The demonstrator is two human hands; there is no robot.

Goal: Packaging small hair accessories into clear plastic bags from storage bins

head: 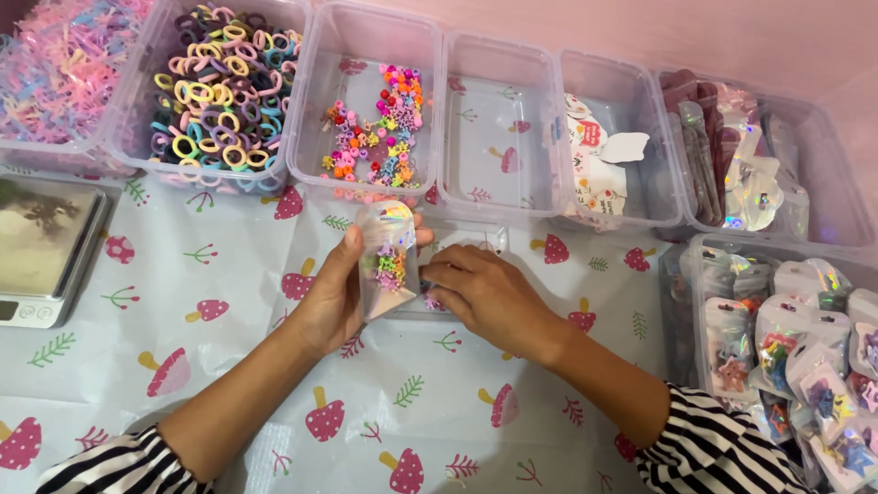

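Note:
My left hand (334, 297) holds a small clear holographic pouch (387, 261) upright over the mushroom-print tablecloth (229, 302). Several tiny colourful hair clips sit inside the pouch. My right hand (485, 293) rests beside the pouch's lower edge, fingers curled down on the table where a few small clips (432, 303) lie. A clear bin of small colourful clips (375, 128) stands just beyond the pouch.
A row of clear bins lines the back: pastel bands (55, 64), hair ties (219, 87), an empty bin (501, 128), cards (599, 155), pouches (750, 174). A digital scale (41, 247) sits left. A bin of filled packets (796, 357) stands right.

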